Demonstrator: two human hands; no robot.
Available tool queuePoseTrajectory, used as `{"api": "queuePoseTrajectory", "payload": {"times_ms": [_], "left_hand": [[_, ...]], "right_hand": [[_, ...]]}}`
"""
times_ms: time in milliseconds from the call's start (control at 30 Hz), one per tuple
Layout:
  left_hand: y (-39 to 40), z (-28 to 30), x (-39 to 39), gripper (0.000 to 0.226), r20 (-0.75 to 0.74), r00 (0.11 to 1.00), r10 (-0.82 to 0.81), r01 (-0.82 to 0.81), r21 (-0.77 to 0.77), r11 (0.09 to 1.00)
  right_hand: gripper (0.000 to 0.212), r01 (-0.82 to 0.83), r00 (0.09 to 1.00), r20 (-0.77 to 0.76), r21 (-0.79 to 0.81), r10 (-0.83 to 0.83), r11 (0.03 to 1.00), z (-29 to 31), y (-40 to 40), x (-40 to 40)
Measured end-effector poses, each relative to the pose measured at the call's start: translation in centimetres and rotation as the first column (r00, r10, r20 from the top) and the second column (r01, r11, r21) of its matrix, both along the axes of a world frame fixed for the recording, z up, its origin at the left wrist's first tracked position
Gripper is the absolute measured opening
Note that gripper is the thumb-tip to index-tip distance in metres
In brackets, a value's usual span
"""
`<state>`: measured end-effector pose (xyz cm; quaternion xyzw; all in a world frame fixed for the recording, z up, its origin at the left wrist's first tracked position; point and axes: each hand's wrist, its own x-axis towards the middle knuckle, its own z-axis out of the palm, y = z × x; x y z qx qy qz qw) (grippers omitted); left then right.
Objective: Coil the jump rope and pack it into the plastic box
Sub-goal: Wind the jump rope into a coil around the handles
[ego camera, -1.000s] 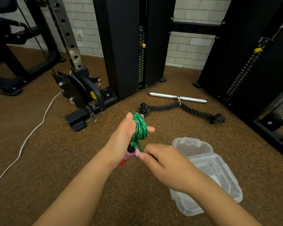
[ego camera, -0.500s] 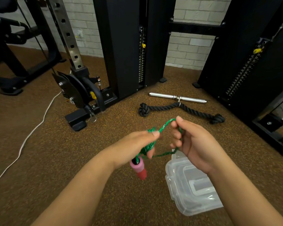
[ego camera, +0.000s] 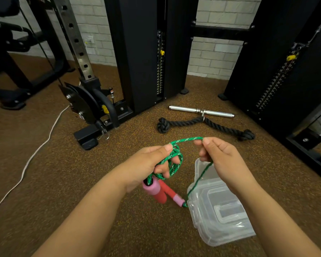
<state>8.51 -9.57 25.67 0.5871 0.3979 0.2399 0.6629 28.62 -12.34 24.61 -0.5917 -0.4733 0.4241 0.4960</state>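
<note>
So the left hand [ego camera: 146, 164] is curled around a bundle of green jump rope [ego camera: 171, 162], with several loops wound around the fingers [ego camera: 165, 168] and the thumb pressing down on top of the coil. One pink-and-red handle [ego camera: 154, 191] hangs down out of the bottom of that fist, pink end up against the palm. The second handle [ego camera: 173, 195] is lower, angled down to the right, and its pink tip sits right at the corner of the plastic box [ego camera: 220, 214]. Can't tell if it's actually touching the box or the floor [ego camera: 44, 173] or just dangling.

The right hand [ego camera: 222, 158] is mostly closed, pinching the rope between thumb and fingertips. A short length arcs between the two hands up top, and from the right hand the rope drops down past the palm to that second handle.

The box is clear plastic and sits on the speckled brown floor just below and to the right of the hands, partly under the right forearm. It looks like the lid is on. I can only make out moulded shapes through the plastic, no rope in there.

Further back on the floor there's a black tricep rope [ego camera: 204, 125] and a chrome bar [ego camera: 201, 111] lying just beside each other, near the black cable machine [ego camera: 141, 52]. A white cord [ego camera: 35, 153] trails across the floor on the left.
</note>
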Motion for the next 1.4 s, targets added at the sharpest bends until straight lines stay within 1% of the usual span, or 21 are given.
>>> {"api": "queuePoseTrajectory", "payload": {"times_ms": [67, 167, 267, 400, 533, 600, 700, 767, 800, 867, 900, 967, 1033, 1100, 1133, 1200, 1233, 1267, 1300, 1367, 1400], "left_hand": [[0.0, 0.0, -0.1, 0.043, 0.03, 0.999, 0.022, -0.022, -0.002, 1.0], [0.0, 0.3, -0.2, 0.042, 0.072, 0.996, 0.06, -0.058, -0.025, 0.998], [-0.1, 0.6, 0.0, 0.042, 0.124, 0.985, 0.123, -0.118, -0.044, 0.992], [-0.3, 0.6, 0.5, 0.045, 0.207, 0.96, 0.19, -0.175, -0.086, 0.981], [0.0, 0.4, 0.2, 0.045, 0.325, 0.894, 0.307, -0.265, -0.169, 0.949], [0.1, 0.3, 0.0, 0.045, 0.332, 0.869, 0.368, -0.323, -0.182, 0.929], [0.1, 0.1, -0.1, 0.043, 0.287, 0.864, 0.413, -0.388, -0.142, 0.911], [0.0, 0.0, -0.2, 0.052, 0.185, 0.902, 0.389, -0.387, -0.048, 0.921], [-0.1, 0.1, -0.3, 0.059, 0.092, 0.927, 0.363, -0.366, 0.022, 0.93], [-0.3, -0.3, -0.5, 0.066, -0.107, 0.941, 0.32, -0.307, 0.122, 0.944], [-0.3, -0.5, -0.6, 0.071, -0.178, 0.937, 0.301, -0.278, 0.146, 0.95], [-0.5, -0.7, -0.6, 0.075, -0.254, 0.931, 0.261, -0.229, 0.15, 0.962], [-0.8, -0.5, -0.5, 0.072, -0.282, 0.932, 0.228, -0.2, 0.125, 0.972], [-1.0, -0.4, -0.5, 0.08, -0.303, 0.938, 0.171, -0.149, 0.094, 0.984], [-1.0, -0.3, -0.5, 0.078, -0.315, 0.941, 0.126, -0.104, 0.085, 0.991], [-0.8, -0.4, -0.5, 0.09, -0.334, 0.943, 0.009, 0.019, 0.081, 0.997], [-0.7, -0.3, -0.5, 0.09, -0.347, 0.937, -0.045, 0.074, 0.069, 0.995], [-0.6, -0.1, -0.5, 0.086, -0.362, 0.928, -0.088, 0.117, 0.058, 0.991], [-0.6, -0.1, -0.6, 0.076, -0.354, 0.926, -0.127, 0.153, 0.045, 0.987], [-0.5, 0.0, -0.5, 0.053, -0.251, 0.953, -0.172, 0.175, -0.012, 0.985], [-0.5, 0.0, -0.5, 0.048, -0.191, 0.967, -0.171, 0.169, -0.031, 0.985]], "right_hand": [[0.025, -0.033, 0.999, 0.015, 0.002, 0.033, 0.999, -0.4, 0.0, 0.1], [0.023, 0.005, 0.998, 0.057, -0.012, -0.005, 1.0, -1.1, 0.0, 0.3], [0.033, 0.041, 0.991, 0.133, -0.052, -0.034, 0.998, -2.2, -0.1, 0.2], [0.027, -0.099, 0.965, 0.235, -0.095, 0.119, 0.99, -4.3, -0.5, -1.5], [0.025, -0.244, 0.862, 0.422, -0.145, 0.283, 0.959, -5.0, -1.4, -3.0], [0.027, -0.298, 0.815, 0.474, -0.153, 0.334, 0.942, -4.9, -1.9, -3.7], [0.032, -0.432, 0.665, 0.594, -0.187, 0.452, 0.882, -4.8, -2.6, -4.9], [0.033, -0.516, 0.612, 0.603, -0.185, 0.512, 0.836, -4.4, -3.1, -5.8], [0.032, -0.539, 0.615, 0.59, -0.169, 0.523, 0.825, -4.0, -3.2, -6.1], [0.029, -0.546, 0.657, 0.558, -0.111, 0.506, 0.831, -3.0, -3.1, -6.2], [0.027, -0.532, 0.695, 0.531, -0.076, 0.485, 0.844, -2.4, -3.0, -6.1], [0.025, -0.476, 0.786, 0.441, -0.014, 0.433, 0.879, -1.2, -2.7, -5.4], [0.02, -0.411, 0.865, 0.325, 0.026, 0.381, 0.911, -0.2, -2.3, -4.6], [0.019, -0.366, 0.907, 0.24, 0.042, 0.346, 0.93, 0.4, -1.9, -3.7], [0.019, -0.346, 0.919, 0.216, 0.047, 0.329, 0.937, 0.5, -1.8, -3.3], [0.019, -0.288, 0.942, 0.194, 0.054, 0.273, 0.956, 0.6, -1.4, -2.5], [0.02, -0.251, 0.954, 0.184, 0.054, 0.238, 0.966, 0.5, -1.2, -2.2], [0.021, -0.214, 0.965, 0.164, 0.055, 0.203, 0.975, 0.5, -1.1, -2.0], [0.022, -0.177, 0.976, 0.138, 0.055, 0.168, 0.983, 0.5, -1.0, -1.8], [0.026, -0.117, 0.989, 0.101, 0.047, 0.112, 0.992, 0.5, -1.0, -1.6], [0.029, -0.101, 0.991, 0.097, 0.04, 0.096, 0.994, 0.4, -1.0, -1.7]]}}
